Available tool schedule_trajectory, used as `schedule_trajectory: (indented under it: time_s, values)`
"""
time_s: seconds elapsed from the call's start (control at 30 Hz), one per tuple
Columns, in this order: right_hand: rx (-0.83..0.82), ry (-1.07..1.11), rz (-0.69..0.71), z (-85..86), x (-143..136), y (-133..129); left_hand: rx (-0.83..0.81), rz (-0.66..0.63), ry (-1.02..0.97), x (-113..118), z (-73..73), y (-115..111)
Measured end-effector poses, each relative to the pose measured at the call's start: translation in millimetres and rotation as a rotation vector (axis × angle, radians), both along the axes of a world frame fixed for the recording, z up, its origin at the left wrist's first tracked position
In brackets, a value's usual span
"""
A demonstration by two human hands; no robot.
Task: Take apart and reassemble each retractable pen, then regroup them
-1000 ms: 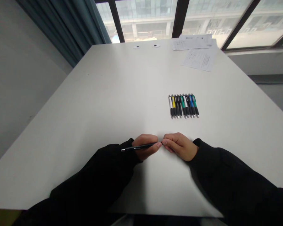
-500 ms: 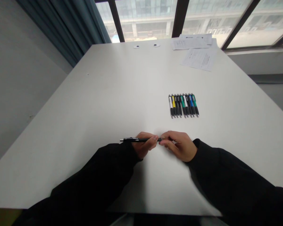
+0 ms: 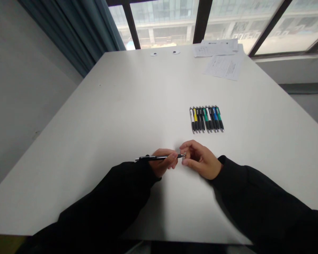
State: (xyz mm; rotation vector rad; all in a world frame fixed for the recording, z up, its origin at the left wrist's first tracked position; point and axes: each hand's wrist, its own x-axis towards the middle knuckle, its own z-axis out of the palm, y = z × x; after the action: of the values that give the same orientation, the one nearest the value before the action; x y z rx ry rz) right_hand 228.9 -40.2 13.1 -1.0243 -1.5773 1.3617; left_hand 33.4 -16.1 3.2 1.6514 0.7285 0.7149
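A black pen (image 3: 155, 157) lies level across my left hand (image 3: 164, 162), which is closed on it near the front end. Its silver tip points right, toward my right hand (image 3: 201, 160). The fingers of my right hand are curved and parted around the tip, with a gap between thumb and forefinger. Beyond my hands, several pens (image 3: 206, 120) lie side by side in a row, with white, yellow, black, green and blue barrels and dark grips.
The white table (image 3: 137, 106) reaches to the window. Printed papers (image 3: 224, 65) overlap at its far right. Two small white oval pieces with dark spots (image 3: 153, 54) are near the far edge. A blue-grey curtain (image 3: 76, 31) hangs at the left.
The fingers of my right hand have spread apart and risen slightly from the pen's tip, which now shows. My left hand still holds the pen in nearly the same place.
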Motion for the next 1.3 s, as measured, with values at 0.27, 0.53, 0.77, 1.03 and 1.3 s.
schedule_trajectory:
  time_s: [0.27, 0.53, 0.77, 1.03, 1.3]
  values:
    - [-0.084, 0.098, -0.050, -2.7, 1.2, 0.6, 0.031, -0.014, 0.025, -0.7, 5.0, 1.4]
    - [-0.096, 0.085, -0.024, -1.6, 0.4, 1.7, -0.018, -0.008, 0.035, 0.3, 7.8, 2.4]
    - [-0.065, 0.099, 0.000, -2.0, 3.6, 1.0, -0.080, -0.011, -0.038, -0.3, 7.0, 2.7]
    - [-0.052, -0.053, 0.024, 0.2, 3.9, 2.8, -0.055, 0.027, -0.011, -0.2, 5.5, 2.7]
    - [-0.076, -0.006, 0.037, 0.3, 3.4, 2.4, -0.067, 0.006, 0.047, -2.1, 6.9, 3.5]
